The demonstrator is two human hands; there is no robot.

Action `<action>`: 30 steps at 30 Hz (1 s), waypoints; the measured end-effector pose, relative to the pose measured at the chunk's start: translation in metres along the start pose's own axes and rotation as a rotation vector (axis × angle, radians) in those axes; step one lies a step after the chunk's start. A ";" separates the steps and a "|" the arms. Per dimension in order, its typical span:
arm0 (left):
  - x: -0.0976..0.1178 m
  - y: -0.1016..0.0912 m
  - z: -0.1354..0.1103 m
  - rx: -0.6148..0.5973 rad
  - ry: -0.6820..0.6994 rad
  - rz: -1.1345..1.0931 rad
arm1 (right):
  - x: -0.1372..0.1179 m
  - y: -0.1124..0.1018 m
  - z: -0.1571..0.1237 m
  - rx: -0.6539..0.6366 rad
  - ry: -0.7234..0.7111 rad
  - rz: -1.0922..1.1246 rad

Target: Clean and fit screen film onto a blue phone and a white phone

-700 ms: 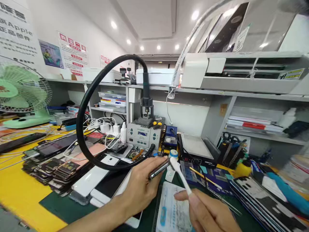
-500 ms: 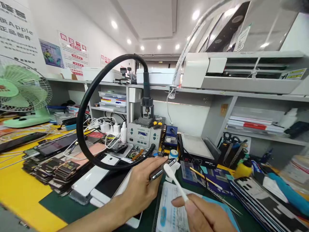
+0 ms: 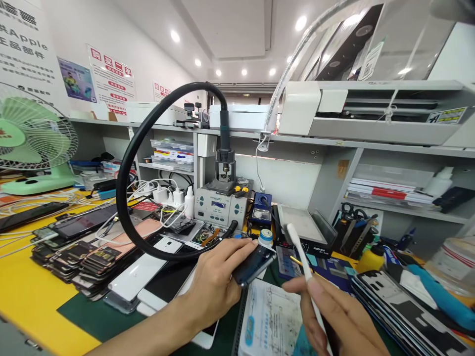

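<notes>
My left hand (image 3: pixel 215 277) is closed around a dark smartphone (image 3: pixel 254 264), held tilted so that its glossy face shows. Between the thumb and fingers of my right hand (image 3: pixel 334 311) is a white toothbrush (image 3: pixel 305 257), its head pointing up and away from me. Brush and phone are apart, with the brush to the right. Below both hands lies a white and blue printed box or pad (image 3: pixel 272 316), partly covered by my right hand. A small jar with a blue lid (image 3: pixel 265 236) stands just beyond the phone.
A hot-air station (image 3: pixel 218 207) with a looping black hose (image 3: pixel 124 183) stands behind my left hand. Stacked phone parts (image 3: pixel 89 262) and white phones (image 3: pixel 143 269) lie left. A heating plate (image 3: pixel 302 225) is behind the brush; stacked panels (image 3: pixel 401 301) lie right.
The phone has turned from nearly edge-on to showing its dark face. My right hand has moved the toothbrush up and to the right, away from the phone.
</notes>
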State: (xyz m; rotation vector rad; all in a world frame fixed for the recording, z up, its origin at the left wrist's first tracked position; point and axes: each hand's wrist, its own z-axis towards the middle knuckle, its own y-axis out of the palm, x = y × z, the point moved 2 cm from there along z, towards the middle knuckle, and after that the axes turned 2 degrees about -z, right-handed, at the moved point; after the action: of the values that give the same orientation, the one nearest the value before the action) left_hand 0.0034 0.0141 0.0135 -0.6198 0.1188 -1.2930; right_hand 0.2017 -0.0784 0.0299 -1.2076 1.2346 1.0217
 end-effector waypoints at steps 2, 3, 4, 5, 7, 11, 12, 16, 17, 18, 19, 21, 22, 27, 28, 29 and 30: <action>0.002 -0.001 0.000 -0.036 0.068 0.064 | -0.001 -0.002 0.007 -0.062 0.020 0.074; 0.002 -0.002 0.000 -0.049 0.093 0.087 | -0.002 -0.001 0.009 -0.104 0.038 0.090; 0.004 -0.002 0.000 -0.062 0.115 0.114 | -0.002 0.001 0.011 -0.149 0.060 0.096; 0.005 -0.002 0.000 -0.080 0.142 0.150 | -0.002 0.003 0.013 -0.191 0.083 0.095; 0.008 -0.002 -0.001 -0.118 0.213 0.242 | -0.002 0.006 0.013 -0.237 0.120 0.073; 0.012 0.000 -0.001 -0.147 0.292 0.345 | -0.004 0.005 0.013 -0.225 0.154 0.072; 0.013 0.000 -0.001 -0.138 0.275 0.340 | -0.005 0.003 0.014 -0.216 0.156 0.091; 0.012 0.000 0.001 -0.110 0.156 0.289 | -0.002 -0.007 0.019 -0.154 0.128 0.129; 0.011 0.000 0.003 -0.115 0.119 0.274 | -0.001 -0.009 0.020 -0.134 0.113 0.132; 0.010 -0.001 0.004 -0.128 0.079 0.260 | 0.000 -0.011 0.021 -0.111 0.097 0.133; 0.009 -0.002 0.005 -0.148 0.035 0.245 | 0.001 -0.013 0.023 -0.086 0.082 0.134; 0.007 -0.004 0.007 -0.198 -0.053 0.203 | 0.002 -0.017 0.025 -0.036 0.062 0.135; 0.007 -0.005 0.008 -0.223 -0.090 0.179 | 0.001 -0.019 0.026 -0.014 0.058 0.133; 0.010 -0.012 0.010 -0.330 -0.177 0.032 | -0.009 -0.031 0.029 0.096 0.054 0.106; 0.011 -0.014 0.009 -0.363 -0.202 -0.008 | -0.011 -0.034 0.030 0.110 0.052 0.102; 0.011 -0.015 0.007 -0.398 -0.238 -0.055 | -0.014 -0.036 0.030 0.122 0.050 0.100; 0.012 -0.016 0.006 -0.437 -0.287 -0.114 | -0.016 -0.038 0.030 0.133 0.048 0.099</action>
State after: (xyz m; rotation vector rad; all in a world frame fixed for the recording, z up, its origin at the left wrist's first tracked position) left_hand -0.0050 0.0031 0.0291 -1.1935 0.1317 -1.2811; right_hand 0.2412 -0.0519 0.0479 -1.0830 1.3895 0.9708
